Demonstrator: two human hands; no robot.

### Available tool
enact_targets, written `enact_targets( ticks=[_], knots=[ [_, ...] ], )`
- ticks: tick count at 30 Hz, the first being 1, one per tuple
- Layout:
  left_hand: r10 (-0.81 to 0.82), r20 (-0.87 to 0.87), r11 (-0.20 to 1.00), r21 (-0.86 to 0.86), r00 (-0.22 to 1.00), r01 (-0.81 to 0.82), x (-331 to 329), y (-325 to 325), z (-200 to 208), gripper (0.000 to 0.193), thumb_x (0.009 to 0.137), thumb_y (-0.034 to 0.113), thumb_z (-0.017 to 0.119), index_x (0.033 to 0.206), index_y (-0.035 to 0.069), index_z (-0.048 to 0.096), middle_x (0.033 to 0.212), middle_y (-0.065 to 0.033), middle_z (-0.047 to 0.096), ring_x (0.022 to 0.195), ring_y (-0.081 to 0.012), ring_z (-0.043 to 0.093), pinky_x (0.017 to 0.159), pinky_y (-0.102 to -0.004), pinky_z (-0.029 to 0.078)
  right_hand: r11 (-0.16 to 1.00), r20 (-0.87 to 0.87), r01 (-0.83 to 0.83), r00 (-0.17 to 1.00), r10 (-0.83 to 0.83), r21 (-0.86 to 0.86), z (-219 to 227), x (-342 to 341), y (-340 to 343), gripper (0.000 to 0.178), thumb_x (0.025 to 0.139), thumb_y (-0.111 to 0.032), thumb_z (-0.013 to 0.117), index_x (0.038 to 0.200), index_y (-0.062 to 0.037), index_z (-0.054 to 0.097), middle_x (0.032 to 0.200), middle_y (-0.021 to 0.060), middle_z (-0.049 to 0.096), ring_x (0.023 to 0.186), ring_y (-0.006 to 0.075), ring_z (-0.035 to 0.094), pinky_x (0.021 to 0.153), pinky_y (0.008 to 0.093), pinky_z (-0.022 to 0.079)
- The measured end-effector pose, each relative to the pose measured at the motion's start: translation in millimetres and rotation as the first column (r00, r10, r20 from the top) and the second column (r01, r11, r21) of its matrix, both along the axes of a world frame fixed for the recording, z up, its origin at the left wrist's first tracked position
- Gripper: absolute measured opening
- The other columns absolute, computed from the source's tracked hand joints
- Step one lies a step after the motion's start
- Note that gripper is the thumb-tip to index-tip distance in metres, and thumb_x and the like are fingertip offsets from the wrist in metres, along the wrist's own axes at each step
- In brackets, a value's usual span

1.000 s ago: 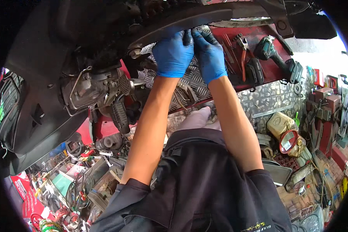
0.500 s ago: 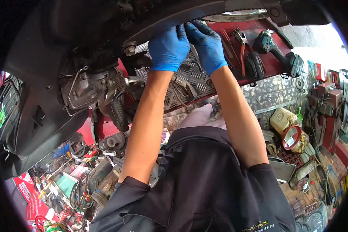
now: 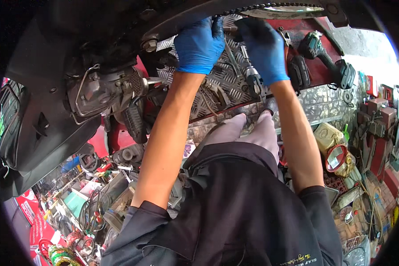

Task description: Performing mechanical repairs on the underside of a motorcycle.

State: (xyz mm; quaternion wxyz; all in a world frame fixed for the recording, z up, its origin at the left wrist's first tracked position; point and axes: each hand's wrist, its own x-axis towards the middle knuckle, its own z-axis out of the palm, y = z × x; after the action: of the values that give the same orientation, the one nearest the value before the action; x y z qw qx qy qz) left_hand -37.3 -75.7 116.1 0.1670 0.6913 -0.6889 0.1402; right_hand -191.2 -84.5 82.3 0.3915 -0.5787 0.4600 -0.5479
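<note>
Both my hands wear blue gloves with black grime on the fingers. My left hand [image 3: 198, 48] is raised to the underside of a dark motorcycle arm [image 3: 181, 27], its fingers curled and partly hidden there; I cannot make out what they grip. To its right, apart from it, my right hand [image 3: 267, 49] is smeared by motion, and whether it holds anything is unclear. A chain [image 3: 270, 6] runs above both hands. Beneath them, a wrench [image 3: 232, 57] and a tool with a shiny metal shaft [image 3: 251, 71] lie on a metal tread plate [image 3: 213, 84].
A green and black cordless power tool [image 3: 320, 52] and a black battery [image 3: 299, 71] lie on the red stand [image 3: 319, 75] at right. Left of me hangs a greasy engine part [image 3: 102, 93]. Cluttered tools and cables [image 3: 95, 208] cover the lower left; a yellowish jug [image 3: 328, 135] stands right.
My right hand has moved right, away from my left hand, uncovering the shiny-shafted tool on the plate. My left hand has stayed near the motorcycle arm.
</note>
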Motion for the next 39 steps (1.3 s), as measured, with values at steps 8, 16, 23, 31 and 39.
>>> enact_targets(
  ticks=[8,16,23,31,39],
  knots=[
    [-0.154,-0.284,0.988,-0.023,0.946,0.154,5,-16,-2,0.029,0.08,0.021,0.056,0.106,0.009,0.061,0.072,-0.02,0.062,0.054,-0.0409,0.054,0.05,-0.0469,0.043,0.981,-0.325,-0.192,0.927,0.188,0.019,36,-5,-26,0.021,0.08,-0.014,0.062,0.097,-0.0019,0.064,0.08,0.0151,0.066,0.063,0.0317,0.056,0.062,0.0406,0.047],
    [-0.189,-0.292,0.975,0.054,0.938,0.214,17,-17,-3,0.035,0.078,0.015,0.055,0.112,0.008,0.06,0.081,-0.021,0.064,0.062,-0.0423,0.057,0.057,-0.0474,0.045,0.949,-0.27,-0.308,0.911,0.313,0.063,19,1,-47,0.018,0.076,-0.011,0.062,0.09,-0.0008,0.064,0.079,0.0138,0.066,0.062,0.03,0.053,0.059,0.0388,0.045],
    [-0.193,-0.303,0.98,-0.006,0.933,0.2,13,-19,-10,0.033,0.078,0.016,0.056,0.11,0.008,0.061,0.079,-0.0212,0.064,0.063,-0.0413,0.058,0.057,-0.0459,0.046,0.955,-0.294,-0.296,0.913,0.282,-0.005,8,8,-50,0.017,0.075,-0.009,0.061,0.089,-0.0007,0.064,0.078,0.0136,0.065,0.061,0.0296,0.053,0.06,0.0387,0.045],
    [-0.341,-0.273,0.938,-0.155,0.899,0.309,15,-22,-17,0.033,0.078,0.014,0.056,0.11,0.005,0.058,0.086,-0.022,0.063,0.07,-0.0422,0.059,0.061,-0.0461,0.047,0.953,-0.462,-0.299,0.851,0.248,-0.039,14,4,-52,0.012,0.076,-0.007,0.058,0.086,-0.0014,0.063,0.076,0.0128,0.064,0.06,0.0297,0.052,0.058,0.0383,0.044],
    [-0.413,-0.174,0.907,-0.162,0.894,0.388,28,-14,-13,0.036,0.077,0.007,0.055,0.113,0.002,0.055,0.097,-0.0233,0.063,0.08,-0.0441,0.061,0.068,-0.0471,0.049,0.954,-0.36,-0.297,0.894,0.267,-0.03,25,5,-42,0.01,0.076,-0.006,0.057,0.084,-0.002,0.062,0.076,0.0121,0.064,0.06,0.0297,0.053,0.058,0.0386,0.044]
  ],
)
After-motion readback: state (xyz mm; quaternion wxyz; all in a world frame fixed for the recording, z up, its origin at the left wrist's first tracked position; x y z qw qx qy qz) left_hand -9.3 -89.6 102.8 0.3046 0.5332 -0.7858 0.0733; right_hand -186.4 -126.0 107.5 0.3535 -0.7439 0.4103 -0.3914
